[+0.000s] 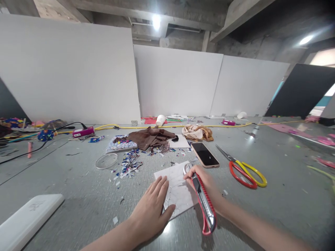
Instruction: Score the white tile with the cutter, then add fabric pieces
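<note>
Line-marked card [180, 199] lies beneath outstretched left fingers [158, 186], right fingers [196, 170] gripping a red cutter [205, 204].

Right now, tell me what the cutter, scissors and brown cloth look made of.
Cutter: likely a metal body, by its silvery glint; ridged red edging, plastic or rubber.
Scissors: metal blades, by their grey sheen; smooth red and yellow handles, probably plastic.
Brown cloth: seemingly thin, matte fabric, by its soft creases; fibre unclear.
</note>
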The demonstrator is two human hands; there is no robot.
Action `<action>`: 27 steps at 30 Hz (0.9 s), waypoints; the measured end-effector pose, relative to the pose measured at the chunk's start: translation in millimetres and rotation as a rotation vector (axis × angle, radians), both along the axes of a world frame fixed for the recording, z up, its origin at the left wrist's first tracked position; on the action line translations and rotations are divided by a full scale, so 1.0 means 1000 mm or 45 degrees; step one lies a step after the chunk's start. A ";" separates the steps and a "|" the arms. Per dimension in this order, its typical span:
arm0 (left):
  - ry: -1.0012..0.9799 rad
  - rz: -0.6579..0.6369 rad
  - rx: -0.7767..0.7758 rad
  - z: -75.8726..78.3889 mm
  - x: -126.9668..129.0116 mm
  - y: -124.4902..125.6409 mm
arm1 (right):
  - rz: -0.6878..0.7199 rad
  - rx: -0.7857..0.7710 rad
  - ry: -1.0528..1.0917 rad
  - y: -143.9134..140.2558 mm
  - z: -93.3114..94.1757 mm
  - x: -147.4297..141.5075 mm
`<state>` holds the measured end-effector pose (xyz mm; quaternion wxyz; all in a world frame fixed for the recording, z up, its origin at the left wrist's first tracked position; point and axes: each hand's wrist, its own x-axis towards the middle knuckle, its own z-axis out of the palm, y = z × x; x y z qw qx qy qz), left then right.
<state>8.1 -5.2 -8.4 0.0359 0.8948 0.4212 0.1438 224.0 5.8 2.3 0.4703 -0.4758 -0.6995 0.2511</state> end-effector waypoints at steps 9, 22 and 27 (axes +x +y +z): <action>0.036 -0.036 0.017 0.001 0.002 -0.001 | 0.072 -0.114 -0.143 -0.003 0.000 -0.015; 0.032 -0.035 0.015 0.001 0.003 -0.002 | 0.077 0.044 -0.223 -0.003 -0.003 -0.020; -0.001 -0.035 0.034 -0.001 0.003 -0.001 | 0.004 -0.084 -0.092 -0.002 -0.001 -0.022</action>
